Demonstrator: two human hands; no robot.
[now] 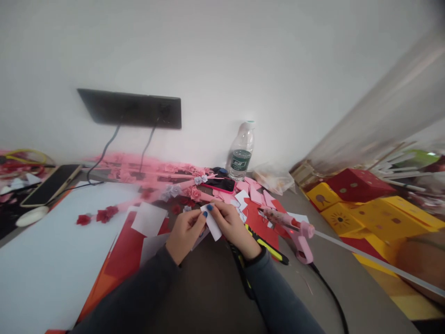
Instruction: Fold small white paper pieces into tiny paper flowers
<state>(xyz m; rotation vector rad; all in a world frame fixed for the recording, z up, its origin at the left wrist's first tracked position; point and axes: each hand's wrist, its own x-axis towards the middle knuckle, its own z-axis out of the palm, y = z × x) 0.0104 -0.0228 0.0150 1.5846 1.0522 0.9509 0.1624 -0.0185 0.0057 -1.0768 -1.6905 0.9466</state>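
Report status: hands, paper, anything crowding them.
Left hand and right hand pinching one narrow white paper strip. Strip's lower end free. Slim black-and-yellow tool beside right hand; pink pistol-shaped glue gun farther right.

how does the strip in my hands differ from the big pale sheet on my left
The strip is small and narrow; the sheet is far larger and broader. The left hand and right hand hold the strip, while the sheet lies flat. Both look pale and plain.
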